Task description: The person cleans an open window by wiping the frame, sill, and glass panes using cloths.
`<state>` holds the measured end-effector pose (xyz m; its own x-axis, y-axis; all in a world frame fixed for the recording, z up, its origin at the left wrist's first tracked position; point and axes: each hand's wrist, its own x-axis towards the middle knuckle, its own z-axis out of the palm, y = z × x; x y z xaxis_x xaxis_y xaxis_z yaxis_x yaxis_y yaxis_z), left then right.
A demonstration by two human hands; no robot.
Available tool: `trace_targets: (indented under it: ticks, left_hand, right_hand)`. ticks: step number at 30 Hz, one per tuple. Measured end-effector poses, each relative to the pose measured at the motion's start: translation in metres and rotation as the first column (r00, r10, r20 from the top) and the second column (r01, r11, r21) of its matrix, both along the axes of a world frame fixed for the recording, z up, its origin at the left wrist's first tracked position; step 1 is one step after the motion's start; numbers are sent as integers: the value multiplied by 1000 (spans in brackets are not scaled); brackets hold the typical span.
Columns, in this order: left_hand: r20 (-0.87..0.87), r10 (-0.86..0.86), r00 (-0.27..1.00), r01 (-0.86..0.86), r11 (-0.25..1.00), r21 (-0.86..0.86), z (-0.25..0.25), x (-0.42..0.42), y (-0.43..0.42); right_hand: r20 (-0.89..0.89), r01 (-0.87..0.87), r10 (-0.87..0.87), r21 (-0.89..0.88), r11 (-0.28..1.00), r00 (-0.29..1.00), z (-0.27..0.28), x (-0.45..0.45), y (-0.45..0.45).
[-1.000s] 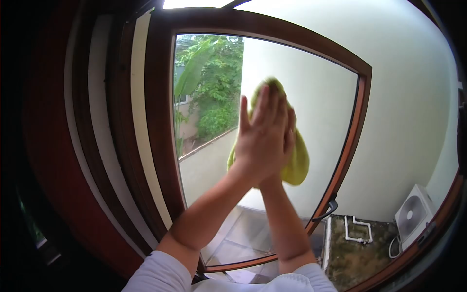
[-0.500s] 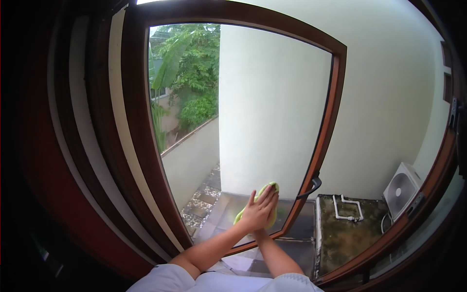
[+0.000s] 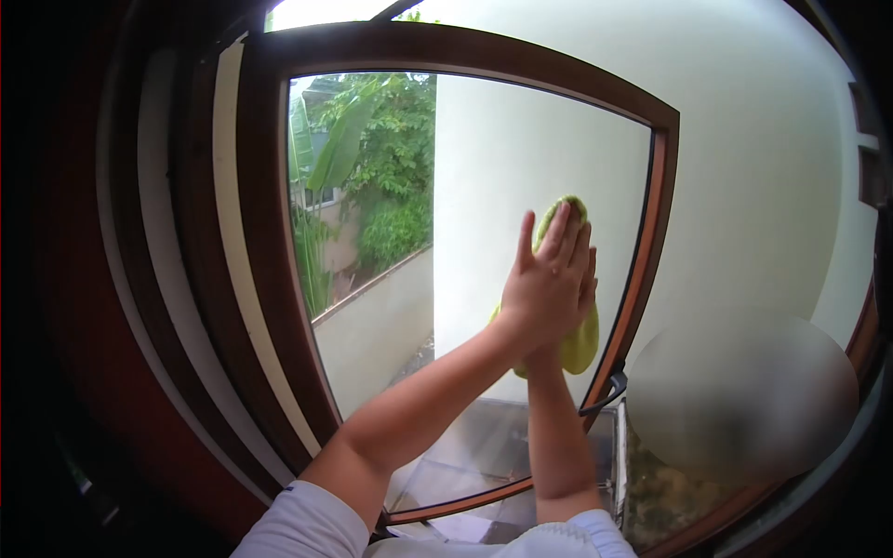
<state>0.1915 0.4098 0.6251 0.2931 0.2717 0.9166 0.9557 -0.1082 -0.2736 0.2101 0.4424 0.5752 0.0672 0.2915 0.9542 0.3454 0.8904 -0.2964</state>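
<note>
A yellow-green cloth [image 3: 579, 346] is pressed against the window pane [image 3: 484, 167], toward its right side. My left hand [image 3: 547, 286] lies over the cloth and my right hand, fingers stretched upward and one standing apart at the left. Behind it, my right hand [image 3: 589, 284] holds the cloth against the glass; most of its fingers are hidden. The cloth's edges show above the fingertips and below the palms. My forearms cross close to the wrists.
The brown window frame [image 3: 662, 205] surrounds the glass, with a dark handle [image 3: 609, 392] at its lower right. Outside are a pale wall [image 3: 744, 186], green plants [image 3: 386, 158] and a low wall [image 3: 381, 321]. A round blur [image 3: 744, 395] covers part of the lower right.
Both hands and the cloth have moved up the pane and slightly right, from near its bottom edge to about mid-height. The view has shifted a little.
</note>
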Motion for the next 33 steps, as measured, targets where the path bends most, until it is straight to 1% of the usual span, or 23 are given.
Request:
trace_targets:
  ticks: [3, 4, 6, 7, 8, 9, 11, 12, 14, 15, 17, 18, 19, 21, 23, 24, 27, 29, 31, 32, 33]
  left_hand:
    - [-45, -25, 999, 22, 997, -69, -41, 13, 18]
    - [-83, -45, 996, 33, 990, -135, -54, 16, 15]
    - [-146, -48, 988, 24, 986, -164, -93, 26, 25]
    - [-176, -49, 983, 19, 985, -171, -105, 29, 28]
    - [-200, -99, 975, 53, 973, -225, -116, 30, 30]
    - [-220, -63, 974, 11, 972, -234, -116, 32, 28]
    - [-264, 6, 965, -77, 963, -257, -103, 34, 29]
    - [-272, -4, 962, -76, 956, -282, -88, 35, 26]
    - [-296, 88, 951, -168, 952, -256, -52, 37, 22]
    - [-267, 128, 955, -187, 959, -211, -34, 39, 25]
    - [-197, 140, 970, -165, 979, -120, 2, 36, 25]
    - [-194, 113, 974, -140, 981, -132, 8, 35, 26]
    - [-193, 84, 978, -112, 984, -141, 15, 34, 28]
    - [-208, 43, 977, -81, 980, -179, 16, 36, 33]
    - [-247, 23, 969, -85, 966, -243, -9, 39, 36]
    - [-239, -11, 971, -54, 963, -265, -24, 41, 38]
    - [-128, -252, 959, 201, 927, -317, -68, 39, 48]
    - [-111, -312, 943, 258, 902, -345, -93, 36, 51]
    - [-67, -392, 918, 335, 853, -399, -111, 32, 49]
    - [-166, -354, 920, 277, 889, -364, -121, 30, 50]
    - [-214, -290, 933, 188, 898, -397, -129, 28, 48]
  right_hand:
    - [-38, 9, -13, -114, 993, 999, -63, 6, 17]
    - [-51, 2, -10, -155, 988, 999, -88, 9, 20]
    - [-74, -21, 4, -226, 974, 997, -130, 11, 24]
    - [-83, -32, 12, -242, 970, 996, -141, 12, 23]
    - [-90, -43, 20, -259, 965, 996, -151, 12, 22]
    - [-95, -50, 26, -263, 964, 995, -151, 12, 22]
    - [-105, -64, 38, -248, 967, 994, -131, 11, 24]
    - [-103, -65, 42, -232, 971, 994, -115, 11, 27]
    - [-96, -64, 47, -188, 980, 994, -71, 10, 32]
    - [-93, -71, 56, -171, 983, 994, -53, 11, 34]
    - [-89, -83, 71, -134, 987, 994, -18, 13, 39]
    - [-89, -89, 79, -124, 988, 993, -7, 15, 42]
    - [-97, -93, 81, -127, 987, 992, -4, 16, 46]
    - [-121, -94, 76, -155, 983, 990, -18, 20, 56]
    - [-152, -93, 60, -217, 972, 986, -54, 21, 69]
    - [-171, -99, 57, -246, 964, 984, -74, 24, 72]
    - [-218, -106, 34, -327, 939, 975, -133, 34, 76]
    - [-243, -108, 18, -364, 925, 970, -160, 40, 78]
    - [-270, -112, 3, -387, 915, 963, -172, 51, 78]
    - [-288, -119, -1, -397, 910, 958, -176, 57, 78]
    - [-304, -124, -5, -402, 907, 953, -180, 62, 79]
